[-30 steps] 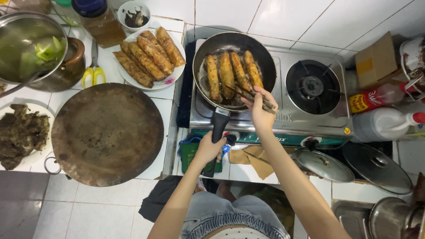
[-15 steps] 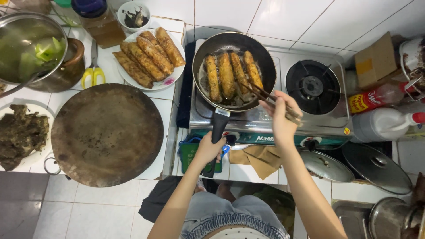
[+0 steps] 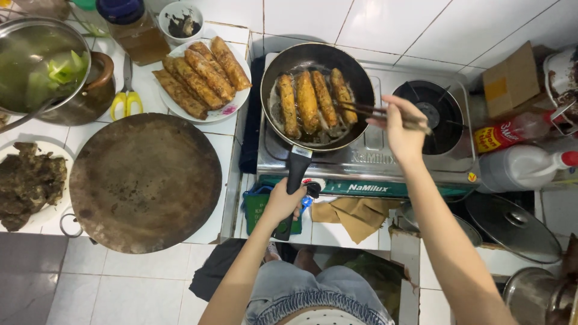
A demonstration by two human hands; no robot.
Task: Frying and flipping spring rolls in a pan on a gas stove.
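Observation:
A black frying pan [image 3: 283, 69] sits on the left burner of a steel gas stove [image 3: 361, 162], with several browned rolls [image 3: 308, 101] frying in oil. My left hand [image 3: 284, 203] grips the pan's black handle [image 3: 295, 174] at the stove's front edge. My right hand [image 3: 400, 131] holds dark chopsticks [image 3: 361, 110] over the stove's middle, their tips at the rightmost roll in the pan.
A white plate of fried rolls [image 3: 201, 71] stands left of the pan. A large round dark board [image 3: 144, 180] covers the counter in front of it. A steel pot with greens [image 3: 42, 66], yellow-handled scissors [image 3: 125, 99], bottles [image 3: 518, 171] and pot lids [image 3: 512, 225] surround the stove.
My right hand has drawn back to the right, from over the pan to above the stove's middle, with the chopsticks still reaching into the pan. The left hand stays on the handle.

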